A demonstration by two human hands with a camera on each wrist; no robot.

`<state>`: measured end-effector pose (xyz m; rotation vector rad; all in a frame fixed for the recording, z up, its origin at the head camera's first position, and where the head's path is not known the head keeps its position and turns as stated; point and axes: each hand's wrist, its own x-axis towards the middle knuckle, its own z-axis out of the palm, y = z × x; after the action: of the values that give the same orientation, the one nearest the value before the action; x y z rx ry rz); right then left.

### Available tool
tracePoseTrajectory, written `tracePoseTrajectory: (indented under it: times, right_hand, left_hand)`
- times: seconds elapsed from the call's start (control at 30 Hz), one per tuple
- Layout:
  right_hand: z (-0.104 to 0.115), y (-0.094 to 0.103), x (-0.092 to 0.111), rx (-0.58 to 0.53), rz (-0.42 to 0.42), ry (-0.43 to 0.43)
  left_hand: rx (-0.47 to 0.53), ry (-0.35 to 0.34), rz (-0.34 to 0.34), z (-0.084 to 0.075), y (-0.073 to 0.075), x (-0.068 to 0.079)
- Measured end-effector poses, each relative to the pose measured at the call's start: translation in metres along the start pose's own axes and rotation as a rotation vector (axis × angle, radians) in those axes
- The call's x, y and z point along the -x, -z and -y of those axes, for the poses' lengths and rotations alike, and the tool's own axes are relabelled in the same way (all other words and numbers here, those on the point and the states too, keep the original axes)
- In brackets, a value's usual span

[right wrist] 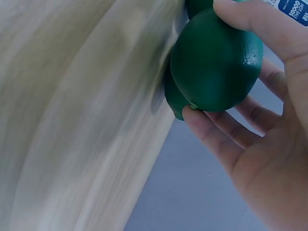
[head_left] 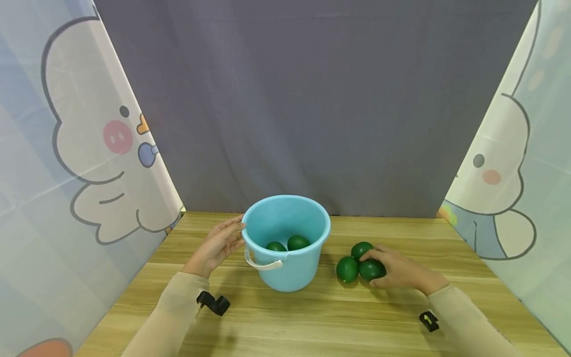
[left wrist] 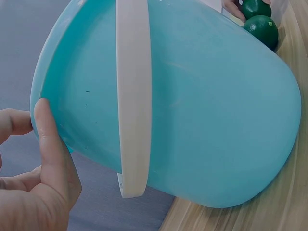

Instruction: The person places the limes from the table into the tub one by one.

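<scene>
A light-blue bucket (head_left: 290, 270) stands upright on the table, two green limes (head_left: 298, 242) lying inside. My left hand (head_left: 218, 245) pinches its rim at the left side, the thumb pressed against the wall in the left wrist view. The bucket's white handle (left wrist: 134, 96) hangs down its near left side. To the right of the bucket, my right hand (head_left: 397, 267) grips a lime (right wrist: 216, 62) between thumb and fingertips. Two more limes sit against it, one to the left (head_left: 347, 269) and one behind (head_left: 361, 249).
The wooden table (head_left: 285, 322) reaches back to a dark grey curtain (head_left: 294, 109). Cloths printed with cartoon animals hang at the left (head_left: 89, 148) and right (head_left: 504, 183). Small black mounts (head_left: 213, 303) are worn at the sleeves' wrists.
</scene>
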<state>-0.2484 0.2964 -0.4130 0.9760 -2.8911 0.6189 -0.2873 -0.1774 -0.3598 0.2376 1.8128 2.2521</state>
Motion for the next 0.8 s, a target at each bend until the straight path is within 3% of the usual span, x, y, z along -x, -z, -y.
tracePoseTrajectory:
  times: [0.8]
  right_hand:
    - [0.01, 0.02, -0.003, 0.053, -0.051, 0.072]
  left_hand:
    - [0.008, -0.009, 0.006, 0.001, 0.0, 0.001]
